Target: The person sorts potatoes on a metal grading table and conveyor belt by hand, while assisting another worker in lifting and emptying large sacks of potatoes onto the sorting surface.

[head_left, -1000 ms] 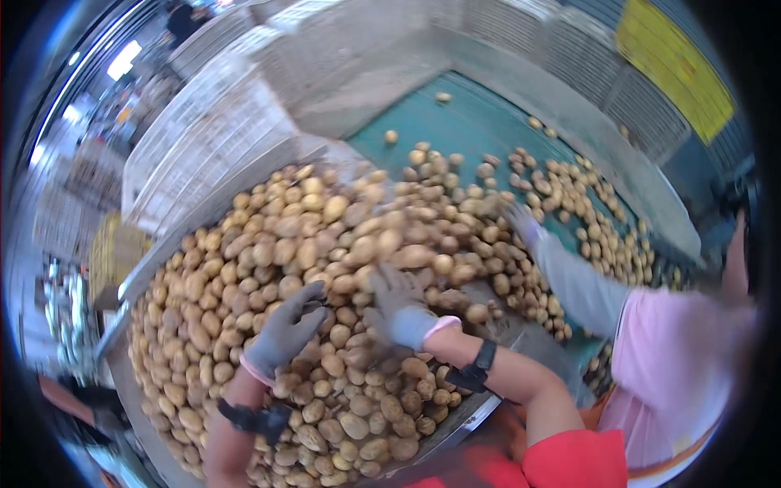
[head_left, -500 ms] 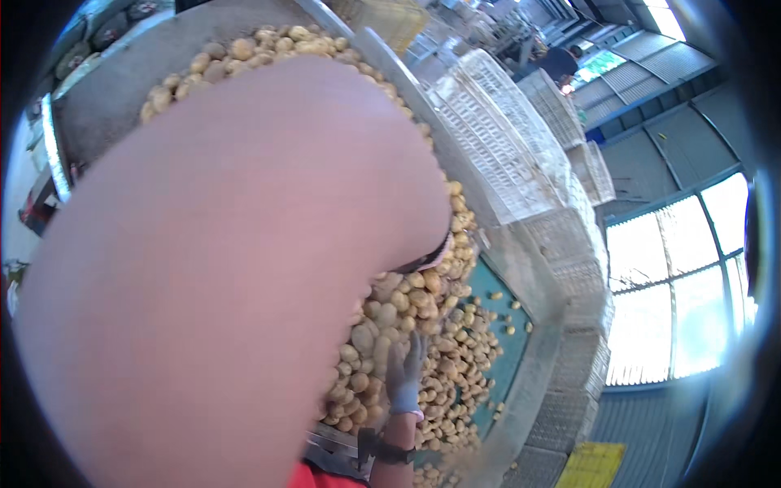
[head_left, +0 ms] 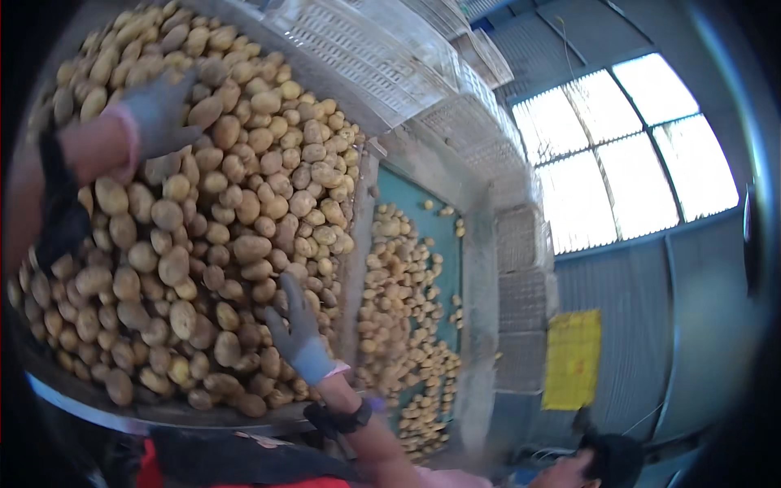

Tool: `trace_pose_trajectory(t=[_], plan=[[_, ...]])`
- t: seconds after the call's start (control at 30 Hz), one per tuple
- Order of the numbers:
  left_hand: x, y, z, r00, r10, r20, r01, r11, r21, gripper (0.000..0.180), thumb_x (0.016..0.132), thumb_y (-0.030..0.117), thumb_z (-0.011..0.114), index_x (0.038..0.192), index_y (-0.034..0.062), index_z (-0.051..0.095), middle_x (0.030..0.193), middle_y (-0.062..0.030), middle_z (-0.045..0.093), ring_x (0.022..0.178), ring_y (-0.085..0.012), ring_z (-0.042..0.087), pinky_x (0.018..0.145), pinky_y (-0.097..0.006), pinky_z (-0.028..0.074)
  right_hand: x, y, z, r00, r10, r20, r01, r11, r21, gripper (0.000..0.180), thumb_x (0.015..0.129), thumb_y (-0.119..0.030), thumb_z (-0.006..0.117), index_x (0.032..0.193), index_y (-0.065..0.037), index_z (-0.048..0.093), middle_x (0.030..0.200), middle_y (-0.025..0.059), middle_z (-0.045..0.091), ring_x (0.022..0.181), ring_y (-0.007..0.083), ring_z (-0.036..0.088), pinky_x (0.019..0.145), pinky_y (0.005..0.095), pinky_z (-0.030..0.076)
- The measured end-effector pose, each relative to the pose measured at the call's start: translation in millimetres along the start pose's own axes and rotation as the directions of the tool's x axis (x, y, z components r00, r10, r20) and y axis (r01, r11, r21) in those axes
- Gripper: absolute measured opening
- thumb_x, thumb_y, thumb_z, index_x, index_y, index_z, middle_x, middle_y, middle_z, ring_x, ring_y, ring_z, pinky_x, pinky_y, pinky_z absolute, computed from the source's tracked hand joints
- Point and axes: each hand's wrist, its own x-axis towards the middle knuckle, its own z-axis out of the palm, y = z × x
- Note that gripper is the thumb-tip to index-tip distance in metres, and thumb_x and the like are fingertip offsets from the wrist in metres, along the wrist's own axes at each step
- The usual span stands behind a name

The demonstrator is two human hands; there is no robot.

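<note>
A big heap of potatoes [head_left: 183, 319] fills a wide metal-edged bin in front of me. My left hand [head_left: 159, 118], in a grey glove, reaches over the far left of the heap with fingers and thumb apart. A brownish potato [head_left: 206, 111] lies at its fingertips; I cannot tell whether they touch it. Near the heap's right side is my right hand [head_left: 297, 329], also gloved in grey, its fingers spread just over the potatoes. A dark watch [head_left: 350, 416] sits on that wrist. Neither hand visibly holds anything.
Right of the bin's divider [head_left: 355, 276], smaller potatoes [head_left: 399, 285] lie on a green belt [head_left: 443, 260]. White plastic crates [head_left: 366, 49] line the far side, and a yellow crate [head_left: 572, 358] stands at right. A person in a dark cap [head_left: 614, 459] shows at lower right.
My left arm, which covered much of the view, has moved aside, and its gloved hand now shows over the heap. My right hand is farther left relative to the belt. The view has shifted.
</note>
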Motion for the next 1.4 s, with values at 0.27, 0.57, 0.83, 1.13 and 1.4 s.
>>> trace_pose_trajectory(t=[0.27,0.57,0.83,1.13,1.4], plan=[[-22,13,73,0.996,0.077,0.041,-0.078,0.997,0.005,0.090,0.072,0.054,0.068,0.142,0.0099,0.032,0.141,-0.0343,0.028,0.100,-0.0426,0.061,0.085,-0.043,0.051,55,-46,72,0.829,-0.458,0.322,0.469,0.882,0.047,0.071,0.083,-0.023,0.059,0.144,-0.008,0.027,0.145,0.0194,0.032,0.135,0.0397,0.027,0.112,0.0493,0.023],[8,61,133,0.961,0.273,-0.043,-0.275,0.928,-0.252,0.097,0.070,0.044,0.074,0.144,0.0057,0.026,0.141,-0.0330,0.023,0.127,-0.0453,0.037,0.101,-0.042,0.041,100,13,50,0.858,-0.382,0.343,0.416,0.909,-0.027,0.073,0.079,-0.032,0.063,0.142,-0.010,0.032,0.143,0.0163,0.037,0.135,0.0353,0.031,0.111,0.0441,0.027],[62,124,174,0.867,0.484,-0.119,-0.497,0.824,-0.270,0.087,0.075,0.037,0.073,0.141,0.0002,0.030,0.138,-0.0310,0.032,0.130,-0.0436,0.033,0.106,-0.043,0.033,110,82,-2,0.908,-0.394,0.142,0.413,0.898,-0.151,0.065,0.082,-0.030,0.059,0.142,-0.022,0.035,0.133,0.0096,0.049,0.121,0.0307,0.048,0.101,0.0430,0.038],[11,182,146,0.688,0.726,0.015,-0.576,0.559,-0.596,0.073,0.082,0.017,0.067,0.142,0.0008,0.030,0.146,-0.0246,0.028,0.137,-0.0374,0.027,0.110,-0.040,0.027,105,143,-97,0.871,0.358,0.337,-0.196,0.882,-0.429,0.069,0.089,-0.051,0.048,0.146,-0.022,0.025,0.123,0.0155,0.056,0.108,0.0338,0.057,0.090,0.0427,0.045],[49,-38,54,0.901,0.317,-0.297,-0.340,0.940,-0.030,0.068,0.078,0.004,0.066,0.138,-0.0036,0.036,0.138,-0.0252,0.041,0.130,-0.0366,0.038,0.108,-0.041,0.030,77,131,-46,0.821,0.570,-0.040,-0.568,0.807,-0.162,0.083,0.087,-0.051,0.047,0.148,-0.005,0.015,0.152,0.0262,0.009,0.141,0.0450,-0.001,0.112,0.0567,-0.001]])
